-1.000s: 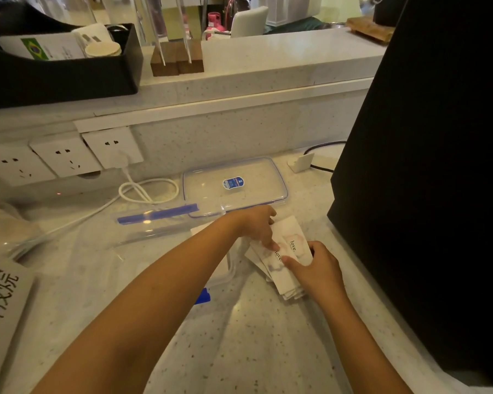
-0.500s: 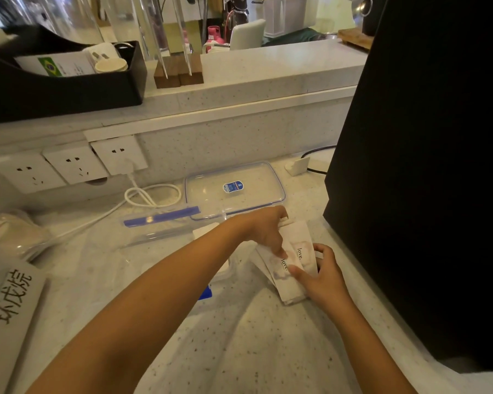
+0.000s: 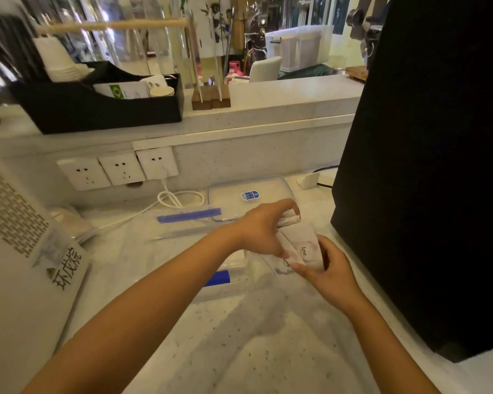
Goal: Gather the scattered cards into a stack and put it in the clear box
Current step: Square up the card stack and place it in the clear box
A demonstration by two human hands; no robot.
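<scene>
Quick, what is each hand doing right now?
Left hand: closed on the cards, gripping their top.
Right hand: closed on the same cards' lower edge.

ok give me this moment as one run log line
stage: gathering | left hand: on cards | right hand: holding cards | clear box: open, no stack inside yet

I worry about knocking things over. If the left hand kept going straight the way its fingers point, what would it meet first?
Probably the black machine: the left hand, gripping cards, points right. Depth is unclear; it might pass the clear lid.
</scene>
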